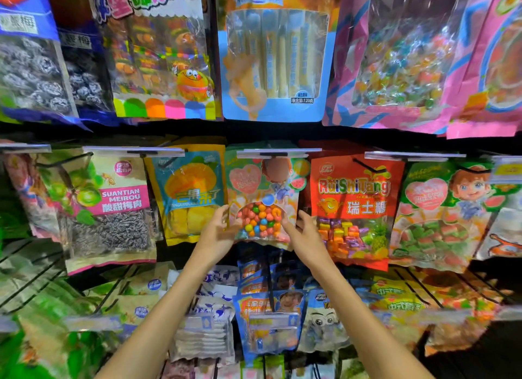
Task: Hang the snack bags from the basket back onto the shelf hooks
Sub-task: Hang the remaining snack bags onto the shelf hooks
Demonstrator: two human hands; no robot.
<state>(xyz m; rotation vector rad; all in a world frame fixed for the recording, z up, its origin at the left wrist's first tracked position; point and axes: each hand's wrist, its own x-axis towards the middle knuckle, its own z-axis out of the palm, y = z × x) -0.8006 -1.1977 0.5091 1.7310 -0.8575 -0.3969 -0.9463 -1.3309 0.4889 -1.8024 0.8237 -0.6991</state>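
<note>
At the middle row of hooks, your two hands, left hand (219, 228) and right hand (303, 231), fingers curled, pinch one candy bag (261, 206) by its lower edges.

Bright, even light falls from above on the front of the bags, and colours look heavily saturated. The clear window of the milk stick bag (275, 53) throws white glare. Directly below that bag a dark band of shadow crosses the shelf. Bags far left and right of it bend outward and smear. Below it, the lowest row blurs and dims.
</note>
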